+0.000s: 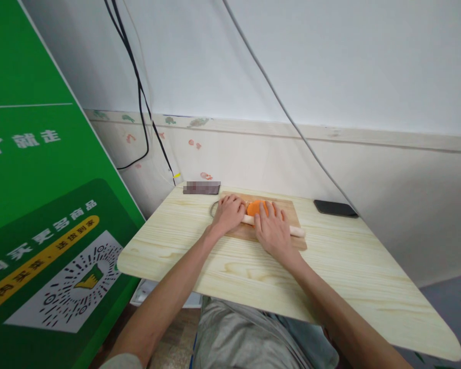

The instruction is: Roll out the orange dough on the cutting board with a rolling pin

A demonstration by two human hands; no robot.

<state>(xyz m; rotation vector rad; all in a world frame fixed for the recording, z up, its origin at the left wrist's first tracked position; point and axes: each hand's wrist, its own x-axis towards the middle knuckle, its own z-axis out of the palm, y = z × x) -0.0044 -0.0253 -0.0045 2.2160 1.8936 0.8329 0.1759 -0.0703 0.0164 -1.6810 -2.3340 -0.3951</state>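
Where the forearms came in from 7 and 5 o'clock (board centre as the dial, 12 toward the wall), both hands met on a pale rolling pin (297,232). Right hand (274,227), about 4: palm over the pin, fingers laid out and slightly spread, so a flat grip, not wrapped; probably so the pin could turn freely under it. The pin lay roughly 9 to 4, its free end sticking out past the hand.

Wooden board (300,244) sat under it all on the counter (238,277), likely to keep the work off the surface. Orange piece (256,207): on the board, just above centre toward 12, right by the pin and partly under the right fingers. Left hand (229,212), about 9, rested over the pin's other end, fingers curved; underside hidden, so couldn't tell how closed that grip was. Two-sided contact presumably kept pressure even.

Thin ring (212,209) poked out beyond that hand. Farther: dark phone (335,208) near 3, dark flat slab (202,188) near 10, both clear of the board, presumably for elbow room.
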